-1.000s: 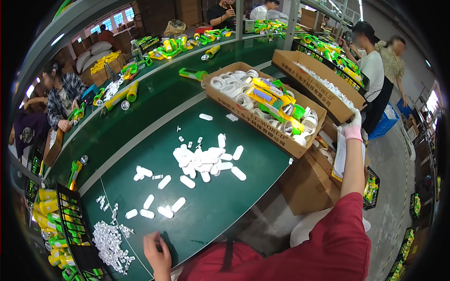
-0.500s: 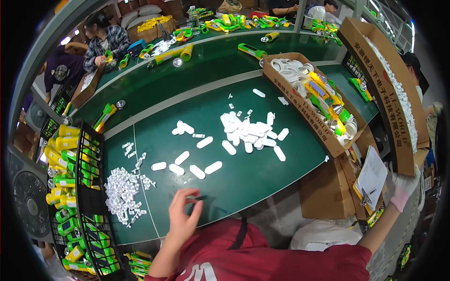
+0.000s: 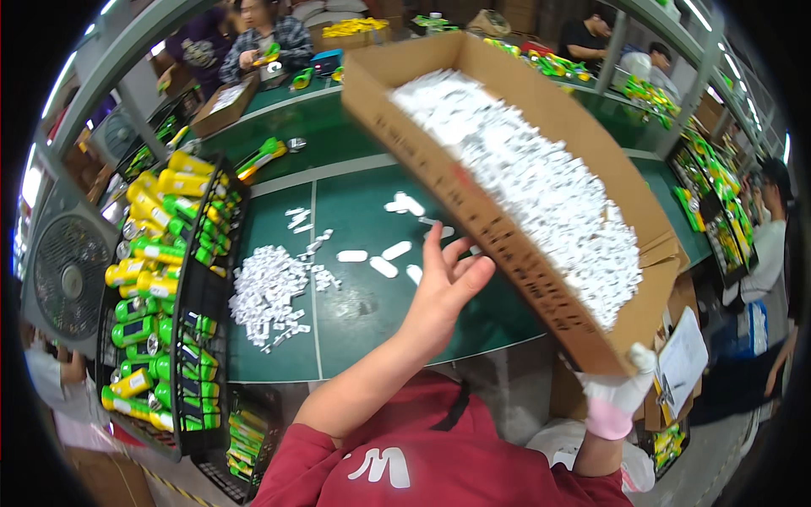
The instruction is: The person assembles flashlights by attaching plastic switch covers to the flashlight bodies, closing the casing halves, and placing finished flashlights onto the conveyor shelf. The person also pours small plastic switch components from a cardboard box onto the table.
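Nearest to me, the person in the red shirt (image 3: pixel 448 456) had the right hand (image 3: pixel 621 390), in a white glove with a pink cuff, clamped on the near corner of a long cardboard box (image 3: pixel 498 237). The bare left hand (image 3: pixel 445 286) was raised in front of the box's long wall, its thumb and fingers apart; whether they touched the cardboard I could not tell. The box hung slantwise over the green table (image 3: pixel 355 317), with small white parts (image 3: pixel 524 182) spread along its inside. A clipboard (image 3: pixel 680 363) stood just beside the glove. On the table, left of the box, lay a heap (image 3: pixel 270 291) of tiny white pieces, with several white ovals (image 3: pixel 383 266) between it and the box. At the table's left end a black crate (image 3: pixel 177 363) held yellow and green torches (image 3: pixel 148 275), and past it stood a grey fan (image 3: pixel 70 253). Farther off, a co-worker in plaid (image 3: pixel 283 46) sat near a blue box (image 3: pixel 327 62).
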A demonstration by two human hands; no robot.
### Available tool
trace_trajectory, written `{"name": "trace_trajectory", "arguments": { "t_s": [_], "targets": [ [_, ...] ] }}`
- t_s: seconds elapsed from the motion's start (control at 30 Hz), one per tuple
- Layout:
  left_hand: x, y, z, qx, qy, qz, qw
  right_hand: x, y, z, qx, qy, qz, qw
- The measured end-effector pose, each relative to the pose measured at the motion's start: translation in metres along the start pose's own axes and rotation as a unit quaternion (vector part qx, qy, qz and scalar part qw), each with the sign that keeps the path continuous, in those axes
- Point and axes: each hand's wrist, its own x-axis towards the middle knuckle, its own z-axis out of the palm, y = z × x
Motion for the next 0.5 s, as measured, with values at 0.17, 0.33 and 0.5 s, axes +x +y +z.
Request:
{"name": "trace_trajectory", "arguments": {
  "t_s": [0.17, 0.33, 0.5],
  "targets": [
    [-0.017, 0.006, -0.043, -0.048, 0.165, -0.012, 0.985, 0.0, 0.052, 0.014, -0.034, -0.095, 0.078, 0.992],
    [-0.026, 0.006, -0.087, -0.064, 0.245, 0.076, 0.965, -0.01, 0.089, 0.036, -0.109, -0.164, 0.115, 0.974],
    [-0.028, 0.042, -0.106, -0.08, 0.212, 0.098, 0.969, 0.003, 0.104, 0.032, -0.328, -0.274, -0.036, 0.903]
  ]
}}
